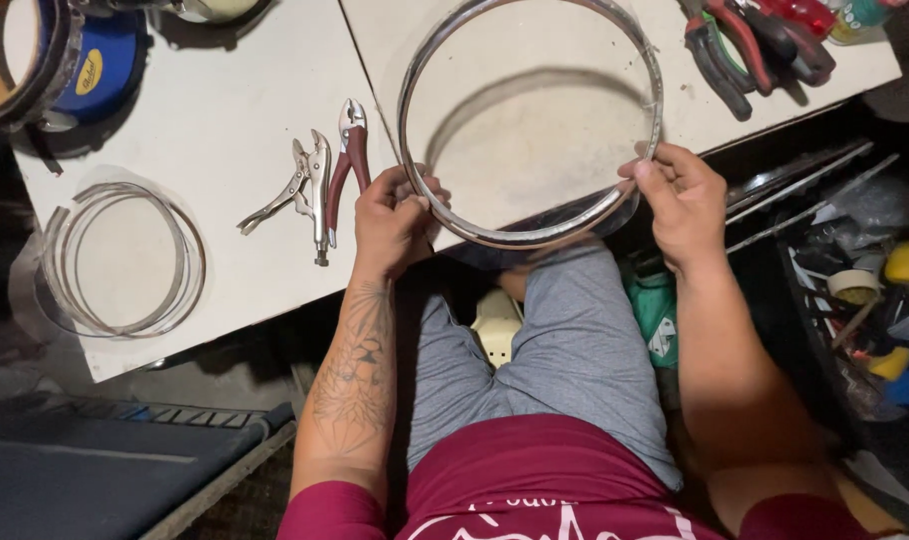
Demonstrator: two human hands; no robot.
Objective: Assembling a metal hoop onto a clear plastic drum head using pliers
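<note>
I see a white worktable (245,120) filling the upper half of my view, made of two slabs set edge to edge. Over its near edge I hold a large chrome drum hoop (445,45), tilted up off the surface, its shadow falling on the tabletop inside the ring. My left hand (393,218) is clenched on the hoop's lower left rim, fingers curled over the metal. My right hand (680,200) grasps the lower right rim, thumb resting on top of the band.

At the table's left end lies a stack of thin metal rings (125,258), flat and well apart from the hoop. At the top left corner sits a blue drum shell (95,60), partly cut off. Just beside my left hand lie red-handled pliers (348,160), and next to them silver locking pliers (300,190). More red and black hand tools (755,35) lie at the far right edge.
</note>
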